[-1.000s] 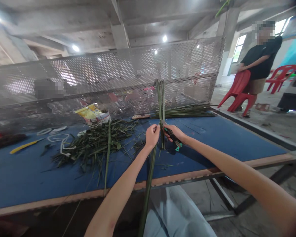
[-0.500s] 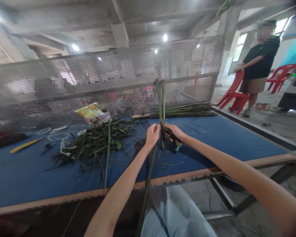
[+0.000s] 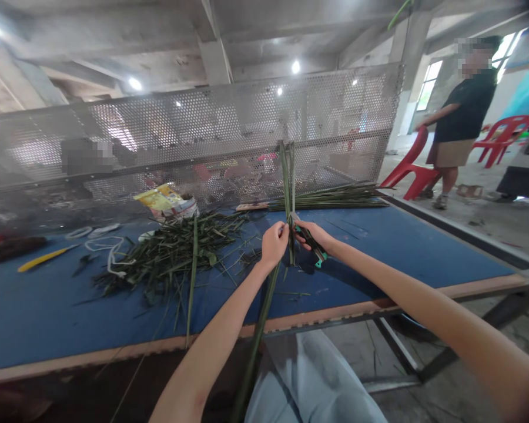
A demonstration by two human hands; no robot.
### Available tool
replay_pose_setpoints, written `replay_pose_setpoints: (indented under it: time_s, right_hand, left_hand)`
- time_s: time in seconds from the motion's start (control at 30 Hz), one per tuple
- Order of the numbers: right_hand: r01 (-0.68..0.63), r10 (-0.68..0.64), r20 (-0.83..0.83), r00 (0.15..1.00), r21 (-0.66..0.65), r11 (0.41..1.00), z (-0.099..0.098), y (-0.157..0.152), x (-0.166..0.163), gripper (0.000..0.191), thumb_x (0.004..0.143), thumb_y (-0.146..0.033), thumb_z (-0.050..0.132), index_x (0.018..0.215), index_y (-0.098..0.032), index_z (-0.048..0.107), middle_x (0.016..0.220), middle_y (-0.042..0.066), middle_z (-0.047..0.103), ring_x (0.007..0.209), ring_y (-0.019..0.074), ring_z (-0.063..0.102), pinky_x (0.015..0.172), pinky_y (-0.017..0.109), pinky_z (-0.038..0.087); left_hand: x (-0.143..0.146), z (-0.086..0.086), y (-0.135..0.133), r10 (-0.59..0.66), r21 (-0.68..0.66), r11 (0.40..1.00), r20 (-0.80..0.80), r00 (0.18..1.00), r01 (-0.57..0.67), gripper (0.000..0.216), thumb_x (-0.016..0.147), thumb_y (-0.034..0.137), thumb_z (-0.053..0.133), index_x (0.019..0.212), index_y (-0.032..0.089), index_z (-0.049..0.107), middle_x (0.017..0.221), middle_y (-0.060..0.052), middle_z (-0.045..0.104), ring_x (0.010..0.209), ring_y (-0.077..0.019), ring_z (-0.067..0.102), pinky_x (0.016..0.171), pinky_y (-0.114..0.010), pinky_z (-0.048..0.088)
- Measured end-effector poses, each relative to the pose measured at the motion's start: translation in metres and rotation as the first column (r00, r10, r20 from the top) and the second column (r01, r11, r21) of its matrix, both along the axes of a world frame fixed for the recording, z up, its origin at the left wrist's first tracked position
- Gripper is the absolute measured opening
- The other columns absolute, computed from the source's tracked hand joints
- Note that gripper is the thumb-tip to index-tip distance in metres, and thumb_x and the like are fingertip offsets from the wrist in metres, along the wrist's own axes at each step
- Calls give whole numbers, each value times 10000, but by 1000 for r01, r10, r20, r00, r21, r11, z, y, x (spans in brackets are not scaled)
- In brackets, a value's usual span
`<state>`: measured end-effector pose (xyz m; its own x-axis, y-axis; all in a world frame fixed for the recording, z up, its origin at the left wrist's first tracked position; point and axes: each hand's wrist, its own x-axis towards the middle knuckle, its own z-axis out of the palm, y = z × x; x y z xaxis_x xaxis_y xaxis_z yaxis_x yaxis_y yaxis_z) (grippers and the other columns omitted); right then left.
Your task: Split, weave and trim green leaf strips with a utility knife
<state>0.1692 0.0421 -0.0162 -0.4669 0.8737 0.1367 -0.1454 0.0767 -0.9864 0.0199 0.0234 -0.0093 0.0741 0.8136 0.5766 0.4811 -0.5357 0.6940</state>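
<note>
My left hand (image 3: 275,242) is closed around long green leaf strips (image 3: 285,182) that rise upright above it. A long strip (image 3: 264,317) also hangs from below this hand over the table's front edge towards my lap. My right hand (image 3: 315,236) is wrapped around a utility knife (image 3: 311,242) with a black and green handle. Its grey blade end points up and left, touching or very near the strips just beside my left fingers. The exact contact is too small to tell.
A heap of cut leaf scraps (image 3: 171,252) lies left on the blue table (image 3: 401,252). A yellow-handled tool (image 3: 44,258), white cord (image 3: 112,255) and a yellow bag (image 3: 161,200) lie around it. Long strips (image 3: 335,198) lie along the back, before a perforated metal screen (image 3: 229,129). A person (image 3: 462,111) stands by a red chair (image 3: 409,167).
My hands have barely moved at the strips. The hanging strip has swung slightly left at its lower end. At the right, the person has turned and shifted the red chair a little left.
</note>
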Motion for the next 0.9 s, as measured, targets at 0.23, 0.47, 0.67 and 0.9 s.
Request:
replay_pose_setpoints:
  time_s: [0.23,0.47,0.67,0.9]
  right_hand:
    - [68,-69,12,998,54,996,-4,3,-1,369,822,-517,494,660,-186,489,447,-52,450,296,85,405,307,220,325]
    - [77,-81,66,995,68,995,-5,1,-3,406,827,-539,494,623,-190,460,445,-47,462,299,88,423,299,220,342]
    - [136,-136,-9,991,103,985,2,-5,-4,340,850,-491,479,694,-189,482,447,-59,449,300,84,419,304,208,346]
    - [308,-297,-86,951,169,936,9,-6,0,269,825,-465,541,781,-206,485,440,-85,420,285,85,417,303,201,322]
  left_hand:
    - [-1,-2,5,-137,-190,969,126,982,160,283,856,368,472,630,198,462,409,48,371,353,-99,350,442,-242,229]
    - [1,-3,6,-176,-167,967,108,978,193,318,842,426,485,633,186,471,404,55,371,347,-93,355,419,-235,240]
    - [0,0,5,-101,-89,990,78,992,108,332,857,417,453,619,185,452,442,40,385,408,-100,392,449,-237,269]
    - [0,-4,5,-36,-48,998,-6,999,35,335,862,415,452,630,179,506,474,21,413,449,-114,413,482,-246,293]
